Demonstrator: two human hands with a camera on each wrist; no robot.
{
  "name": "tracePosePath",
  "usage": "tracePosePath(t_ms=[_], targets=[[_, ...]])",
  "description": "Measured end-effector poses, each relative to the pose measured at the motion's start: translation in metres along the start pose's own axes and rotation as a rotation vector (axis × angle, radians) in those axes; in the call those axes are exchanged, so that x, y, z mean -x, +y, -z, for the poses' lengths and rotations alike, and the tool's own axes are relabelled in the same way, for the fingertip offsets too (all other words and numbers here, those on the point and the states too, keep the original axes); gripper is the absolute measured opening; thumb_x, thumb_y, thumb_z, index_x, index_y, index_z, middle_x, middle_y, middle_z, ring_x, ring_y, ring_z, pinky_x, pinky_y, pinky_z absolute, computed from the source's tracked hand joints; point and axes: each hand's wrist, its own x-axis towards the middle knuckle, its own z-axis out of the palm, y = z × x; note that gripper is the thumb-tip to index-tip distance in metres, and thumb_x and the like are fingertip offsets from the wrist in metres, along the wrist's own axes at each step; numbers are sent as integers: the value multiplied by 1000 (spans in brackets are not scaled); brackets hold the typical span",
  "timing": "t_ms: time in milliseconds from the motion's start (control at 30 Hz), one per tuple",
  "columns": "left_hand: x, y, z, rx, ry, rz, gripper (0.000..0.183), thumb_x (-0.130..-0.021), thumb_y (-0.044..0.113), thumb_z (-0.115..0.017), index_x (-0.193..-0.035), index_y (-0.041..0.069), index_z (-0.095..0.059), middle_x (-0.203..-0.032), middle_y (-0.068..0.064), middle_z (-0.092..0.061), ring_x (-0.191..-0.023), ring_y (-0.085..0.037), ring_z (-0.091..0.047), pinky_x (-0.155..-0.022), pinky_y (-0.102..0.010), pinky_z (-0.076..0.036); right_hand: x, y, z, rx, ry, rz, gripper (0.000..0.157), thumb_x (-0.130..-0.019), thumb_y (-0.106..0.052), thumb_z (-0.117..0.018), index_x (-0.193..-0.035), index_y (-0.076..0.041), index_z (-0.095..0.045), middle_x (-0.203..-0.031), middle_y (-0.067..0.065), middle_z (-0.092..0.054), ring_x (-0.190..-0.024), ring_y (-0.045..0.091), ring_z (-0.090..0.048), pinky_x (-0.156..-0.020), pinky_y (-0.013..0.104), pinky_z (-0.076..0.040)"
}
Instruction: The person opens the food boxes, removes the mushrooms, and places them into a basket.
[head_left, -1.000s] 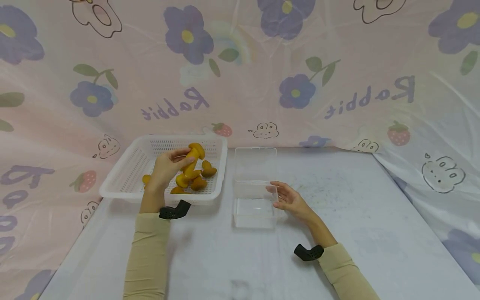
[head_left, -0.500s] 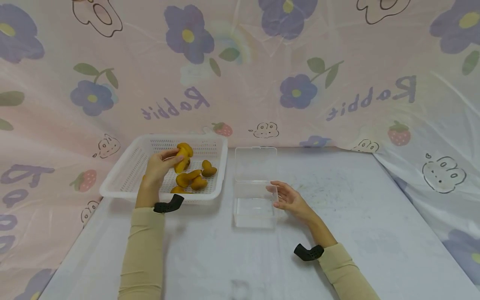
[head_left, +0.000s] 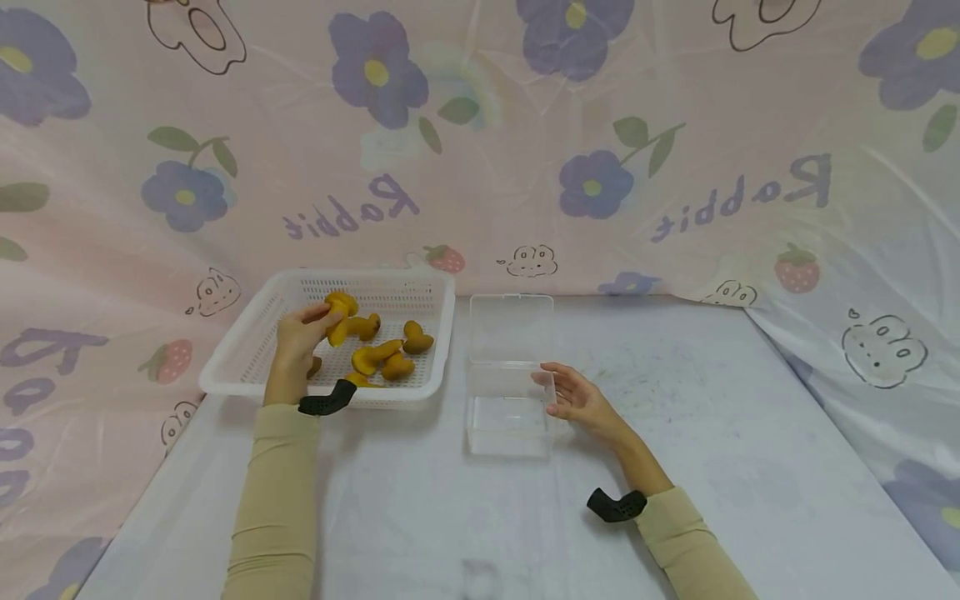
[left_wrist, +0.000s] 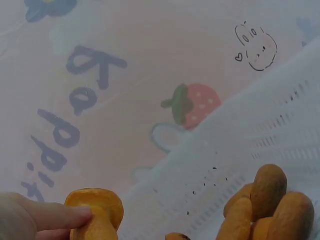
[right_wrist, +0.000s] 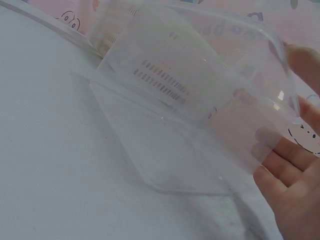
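Observation:
My left hand (head_left: 298,342) pinches a yellow mushroom (head_left: 337,325) between thumb and fingers, over the left part of a white slotted basket (head_left: 225,383). In the left wrist view, the held mushroom (left_wrist: 100,217) shows its cap upward beside the fingertips. Several more yellow-brown mushrooms (head_left: 397,367) lie in the basket, right of that hand. My right hand (head_left: 592,408) grips the right wall of a clear plastic box (head_left: 510,437), thumb toward the front. The box's hinged lid (head_left: 512,327) lies folded back behind it. In the right wrist view, some fingers (right_wrist: 287,160) show through the clear plastic.
A white cloth-covered table (head_left: 420,517) carries the basket at left and the box at its middle. Behind it hangs a pink printed curtain (head_left: 487,192) with flowers and rabbits. Black wrist mounts (head_left: 617,505) sit on both forearms.
My left hand has moved left across the basket with the mushroom, uncovering another mushroom lying behind it. The right hand and the clear box have stayed in place.

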Motion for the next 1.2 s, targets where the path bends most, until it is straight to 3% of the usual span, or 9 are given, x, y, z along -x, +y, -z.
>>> tracePosePath(t_ms=[167, 267, 467, 667, 733, 933, 1067, 1133, 1200], targets=[[-2, -4, 1, 44, 43, 64, 56, -95, 26, -59, -146, 10, -42, -145, -6, -45, -116, -11, -53, -122, -43, -31, 0, 0, 0, 7, 3, 1, 69, -88, -11, -69, -144, 1, -32, -136, -8, -52, -129, -4, -47, -107, 7, -39], [-3, -6, 0, 64, 86, 65, 53, -95, 22, -59, -144, 7, -44, -143, -7, -46, -118, -13, -52, -120, -35, -36, 0, -1, 0, 14, 8, -1, 69, -88, -11, -69, -144, 1, -31, -135, -9, -52, -129, -4, -47, -107, 7, -38], [-2, -6, 1, 59, 116, 74, 51, -97, 17, -53, -145, 4, -41, -149, -11, -41, -138, -27, -42, -122, -38, -32, 0, -1, 1, 23, 11, -4, 70, -88, -12, -69, -144, 3, -30, -135, -8, -52, -129, -4, -47, -107, 7, -39], [-2, -8, -1, 67, 136, 80, 50, -95, 16, -56, -142, 5, -46, -117, 2, -55, -116, -18, -55, -121, -37, -34, 2, 0, 1, 25, 9, -4, 69, -88, -10, -68, -145, 2, -30, -136, -8, -51, -129, -4, -47, -107, 6, -38], [-3, -8, -3, 65, 141, 77, 49, -95, 17, -55, -142, 5, -46, -115, 3, -55, -110, -15, -55, -120, -37, -36, 3, 1, 3, 25, 5, 6, 68, -89, -9, -67, -145, 3, -30, -137, -8, -51, -129, -3, -47, -107, 7, -38], [-4, -9, -7, 19, 169, 14, 47, -95, 19, -53, -140, 5, -50, -132, -7, -55, -87, -2, -53, -111, -32, -44, 2, 5, 6, 39, 8, 21, 69, -89, -8, -66, -145, 4, -29, -138, -3, -51, -129, -2, -47, -108, 7, -38], [-2, -7, -10, -37, 165, -70, 45, -95, 17, -51, -138, 1, -51, -138, -17, -53, -72, 8, -52, -101, -22, -52, 1, 3, 5, 82, 23, -16, 70, -89, -9, -66, -146, 4, -28, -144, 17, -45, -131, 0, -46, -108, 9, -38], [2, -3, -13, -67, 151, -116, 44, -96, 17, -50, -137, -1, -52, -137, -20, -55, -69, 10, -52, -95, -19, -53, 1, -1, 4, 130, 35, -44, 71, -89, -10, -66, -147, 3, -28, -146, 26, -40, -135, 9, -45, -112, 16, -40], [7, 2, -16, -102, 133, -162, 43, -97, 17, -48, -136, -1, -52, -136, -21, -56, -76, 4, -58, -97, -21, -53, 0, -7, 4, 194, 43, -68, 70, -90, -10, -66, -148, 3, -27, -149, 31, -34, -140, 22, -40, -117, 32, -39]])
